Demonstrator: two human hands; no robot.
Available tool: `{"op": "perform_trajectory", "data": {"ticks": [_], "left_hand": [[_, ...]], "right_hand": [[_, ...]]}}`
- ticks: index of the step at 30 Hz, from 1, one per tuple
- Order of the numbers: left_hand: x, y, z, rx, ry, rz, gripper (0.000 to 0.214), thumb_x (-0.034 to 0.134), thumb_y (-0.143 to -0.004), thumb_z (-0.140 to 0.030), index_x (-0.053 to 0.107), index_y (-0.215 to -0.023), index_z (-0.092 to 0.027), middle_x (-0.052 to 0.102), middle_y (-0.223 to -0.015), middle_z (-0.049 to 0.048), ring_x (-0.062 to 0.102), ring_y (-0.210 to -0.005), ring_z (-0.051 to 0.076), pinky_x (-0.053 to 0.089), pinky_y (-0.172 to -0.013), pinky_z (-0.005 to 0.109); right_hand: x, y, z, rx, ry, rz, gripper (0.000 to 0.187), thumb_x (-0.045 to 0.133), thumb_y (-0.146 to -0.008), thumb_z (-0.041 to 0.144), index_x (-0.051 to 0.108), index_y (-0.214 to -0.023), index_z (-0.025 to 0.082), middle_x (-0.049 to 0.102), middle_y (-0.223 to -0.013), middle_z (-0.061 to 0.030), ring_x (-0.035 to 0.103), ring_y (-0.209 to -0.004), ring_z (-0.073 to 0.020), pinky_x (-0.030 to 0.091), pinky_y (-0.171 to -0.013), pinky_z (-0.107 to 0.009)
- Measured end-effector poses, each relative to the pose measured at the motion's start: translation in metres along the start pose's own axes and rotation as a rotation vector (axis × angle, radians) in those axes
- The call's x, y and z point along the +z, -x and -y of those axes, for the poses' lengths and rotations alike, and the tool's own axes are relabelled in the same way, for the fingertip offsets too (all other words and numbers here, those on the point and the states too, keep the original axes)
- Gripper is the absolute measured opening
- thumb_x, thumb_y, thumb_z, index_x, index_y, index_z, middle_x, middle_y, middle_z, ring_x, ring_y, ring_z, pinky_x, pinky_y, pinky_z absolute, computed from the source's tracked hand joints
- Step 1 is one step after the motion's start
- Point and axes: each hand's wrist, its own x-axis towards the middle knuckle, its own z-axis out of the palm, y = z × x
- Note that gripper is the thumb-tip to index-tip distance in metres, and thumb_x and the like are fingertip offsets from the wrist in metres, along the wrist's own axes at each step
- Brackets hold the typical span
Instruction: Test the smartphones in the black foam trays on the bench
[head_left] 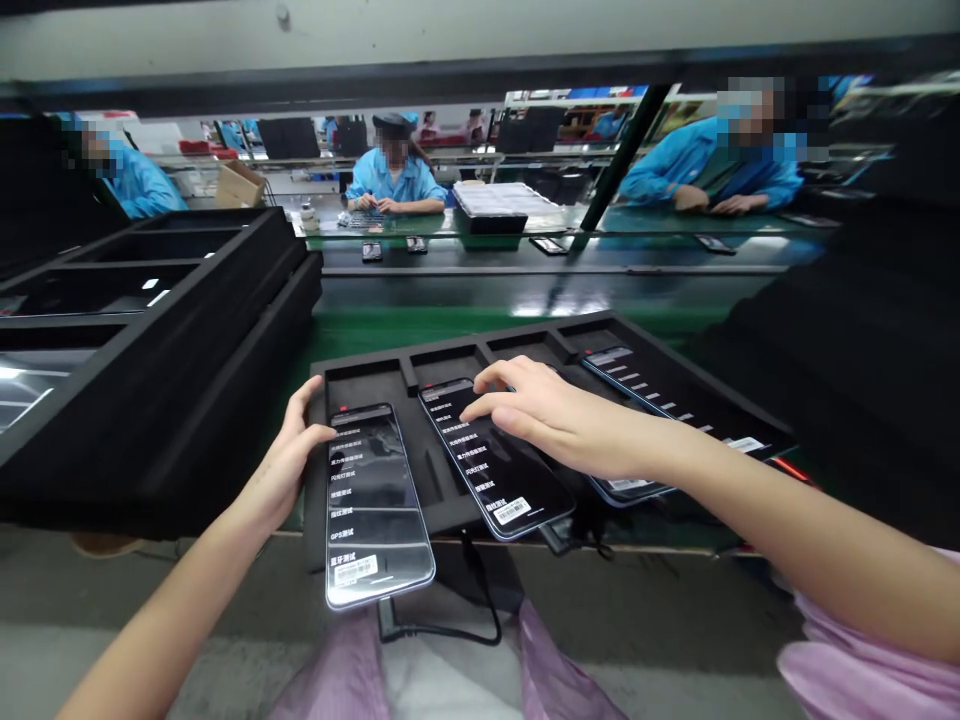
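In the lower middle of the frame the left hand cups the left edge of a phone, thumb resting on the glass near its top corner, fingers wrapped behind; it is a light steadying hold, not a tight clamp. That phone lies tilted with its lower end over the front lip of a black foam tray, and a cable is plugged into its bottom edge. Just right of it, the right hand lies flat and open over a second phone, its fingertips touching the upper part of the lit screen, which shows a list of menu lines (too small to read with confidence). A third phone is mostly hidden under the right wrist, and a fourth phone lies in the tray toward the right of centre. The step in hand looks like tapping through an on-screen test list on the second phone while the first is held ready. The next move would call for a small, precise fingertip press on one line, without nudging the phone in its slot. Stacked black trays fill the left of the frame; people in blue coats sit across the conveyor along the top.
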Motion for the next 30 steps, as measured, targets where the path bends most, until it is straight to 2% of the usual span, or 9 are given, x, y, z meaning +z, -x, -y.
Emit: {"op": "perform_trajectory", "data": {"ticks": [6, 10, 17, 20, 24, 30], "left_hand": [[-0.001, -0.009, 0.006, 0.059, -0.157, -0.012, 0.070, 0.047, -0.072, -0.031, 0.019, -0.136, -0.032, 0.021, -0.149, 0.0014, 0.034, -0.131, 0.022, 0.036, -0.106, 0.035], [0.002, -0.008, 0.005, 0.044, -0.118, -0.025, 0.075, 0.050, -0.071, -0.030, 0.014, -0.137, -0.031, 0.020, -0.149, 0.0032, 0.036, -0.130, 0.021, 0.036, -0.106, 0.035], [0.004, -0.006, 0.006, 0.087, -0.093, -0.039, 0.078, 0.056, -0.070, -0.027, 0.015, -0.136, -0.034, 0.021, -0.148, 0.0017, 0.031, -0.132, 0.021, 0.030, -0.110, 0.038], [0.002, -0.008, 0.008, 0.043, -0.091, -0.059, 0.071, 0.053, -0.074, -0.033, 0.017, -0.136, -0.036, 0.022, -0.148, 0.0003, 0.032, -0.132, 0.022, 0.028, -0.110, 0.040], [0.000, -0.010, 0.010, 0.082, -0.138, -0.037, 0.068, 0.050, -0.077, -0.034, 0.016, -0.135, -0.036, 0.022, -0.148, 0.0009, 0.029, -0.134, 0.022, 0.027, -0.111, 0.039], [0.004, -0.007, 0.005, -0.010, -0.137, -0.097, 0.068, 0.053, -0.074, -0.044, 0.020, -0.134, -0.042, 0.019, -0.149, -0.0031, 0.032, -0.131, 0.025, 0.032, -0.108, 0.040]], "right_hand": [[0.004, 0.000, -0.006, 0.032, -0.010, -0.008, 0.054, 0.021, -0.092, 0.053, 0.067, -0.098, 0.026, 0.052, -0.110, -0.0081, 0.044, -0.104, -0.0253, 0.034, -0.093, -0.047], [0.006, -0.002, -0.008, 0.020, -0.030, -0.020, 0.055, 0.020, -0.091, 0.054, 0.067, -0.100, 0.026, 0.053, -0.107, -0.0085, 0.044, -0.102, -0.0252, 0.034, -0.093, -0.047], [0.005, -0.007, -0.012, 0.016, -0.004, -0.024, 0.052, 0.021, -0.094, 0.049, 0.067, -0.100, 0.025, 0.052, -0.107, -0.0086, 0.043, -0.103, -0.0244, 0.033, -0.094, -0.047], [0.002, -0.011, -0.011, 0.028, 0.027, -0.010, 0.049, 0.022, -0.095, 0.043, 0.066, -0.103, 0.023, 0.052, -0.106, -0.0090, 0.043, -0.101, -0.0234, 0.033, -0.094, -0.046], [0.001, -0.016, -0.012, 0.074, 0.035, 0.015, 0.047, 0.024, -0.095, 0.042, 0.065, -0.107, 0.023, 0.050, -0.106, -0.0089, 0.041, -0.103, -0.0233, 0.032, -0.097, -0.046], [0.005, -0.023, -0.016, 0.117, 0.071, 0.060, 0.047, 0.025, -0.095, 0.044, 0.061, -0.116, 0.023, 0.048, -0.109, -0.0089, 0.040, -0.104, -0.0236, 0.031, -0.098, -0.046]]}}
